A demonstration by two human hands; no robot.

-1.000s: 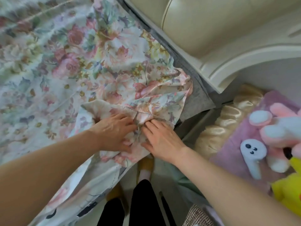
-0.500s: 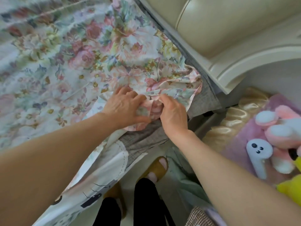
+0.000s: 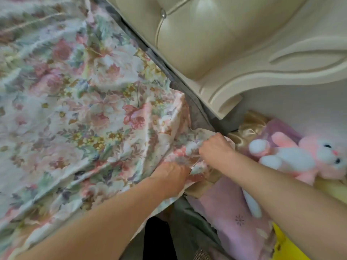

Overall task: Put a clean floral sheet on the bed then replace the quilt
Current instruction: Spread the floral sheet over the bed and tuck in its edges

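My left hand (image 3: 171, 178) grips the sheet (image 3: 97, 109) at its corner, fingers curled into the cloth, at the near edge of the bed. My right hand (image 3: 216, 147) pinches the same corner just beyond and to the right of the left, knuckles up, fingertips buried in the fold. The two hands are near each other but apart, with a short run of hem stretched between them.

Change since half a second ago: both hands then sat together on top of the bed, bunching the corner, and grey mattress (image 3: 195, 113) showed bare below and right of them. The hands have since moved right and outward. The corner is now drawn past the bed's edge, and only a grey strip remains visible, beyond my right hand along the headboard (image 3: 216, 44).

Meaning for the task, as I judge it: the sheet covers the bed to the left of both hands, with slack creases running toward my grip. The corner is pulled over but not yet tucked. Next step is tucking it down at the headboard end. The quilt is not identifiable in view.

Right of my right hand, a pink plush rabbit (image 3: 309, 158) lies on purple and gold bedding (image 3: 234, 209).
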